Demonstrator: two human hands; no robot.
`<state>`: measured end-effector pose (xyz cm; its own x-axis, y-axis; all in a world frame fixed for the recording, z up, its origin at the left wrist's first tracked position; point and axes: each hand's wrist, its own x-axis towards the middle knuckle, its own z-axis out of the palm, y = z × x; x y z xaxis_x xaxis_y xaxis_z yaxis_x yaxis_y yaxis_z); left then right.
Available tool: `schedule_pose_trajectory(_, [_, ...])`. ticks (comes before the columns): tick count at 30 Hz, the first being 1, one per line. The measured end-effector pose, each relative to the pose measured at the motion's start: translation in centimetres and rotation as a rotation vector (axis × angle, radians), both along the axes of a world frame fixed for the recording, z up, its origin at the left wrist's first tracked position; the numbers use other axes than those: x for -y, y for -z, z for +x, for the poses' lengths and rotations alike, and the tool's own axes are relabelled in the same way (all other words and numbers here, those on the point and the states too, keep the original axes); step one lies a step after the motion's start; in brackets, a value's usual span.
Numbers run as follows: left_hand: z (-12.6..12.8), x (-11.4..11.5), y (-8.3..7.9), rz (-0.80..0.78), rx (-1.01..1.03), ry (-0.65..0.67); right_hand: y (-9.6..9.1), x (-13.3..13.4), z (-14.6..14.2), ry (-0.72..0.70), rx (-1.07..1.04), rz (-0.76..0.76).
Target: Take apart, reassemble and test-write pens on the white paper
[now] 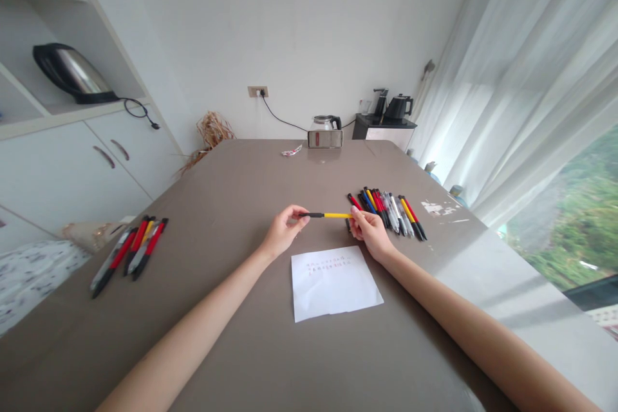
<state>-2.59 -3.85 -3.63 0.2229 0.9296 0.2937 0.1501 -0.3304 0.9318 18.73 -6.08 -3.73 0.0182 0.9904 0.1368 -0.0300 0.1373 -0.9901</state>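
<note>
A yellow pen with a black end (329, 215) is held level above the brown table (232, 193). My left hand (284, 232) pinches its black end and my right hand (367, 232) pinches the yellow end, so both are closed on it. Just below the hands lies a white sheet of paper (333, 282) with small handwriting at its top. A row of several red, yellow, blue, black and clear pens (389, 209) lies to the right of my right hand. Another small group of red, yellow and grey pens (130, 251) lies at the table's left.
At the table's far end stand a metal box with a glass kettle (326, 132) and a small wrapper (291, 150). White smears (438, 208) mark the right edge. A shelf with an electric kettle (72, 74) is at left, curtains at right.
</note>
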Motion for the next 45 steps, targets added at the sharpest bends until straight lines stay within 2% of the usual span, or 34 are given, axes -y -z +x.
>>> schedule_pose_trajectory(8, [-0.15,0.16,-0.27,-0.032,-0.052,0.021,0.1,-0.02,0.02,-0.018,-0.001,0.021])
schedule_pose_trajectory(15, [-0.01,0.11,-0.1,-0.123,-0.006,0.077,0.1,0.06,0.07,-0.011,0.003,0.021])
schedule_pose_trajectory(24, [0.07,-0.13,0.08,-0.052,0.064,0.057,-0.01,0.02,0.02,-0.003,0.001,0.017])
schedule_pose_trajectory(38, [-0.11,0.25,-0.49,-0.059,0.034,0.04,0.04,0.01,-0.05,0.002,-0.018,0.017])
schedule_pose_trajectory(45, [-0.1,-0.14,-0.24,-0.108,0.145,0.013,0.03,-0.04,-0.08,0.01,-0.042,0.001])
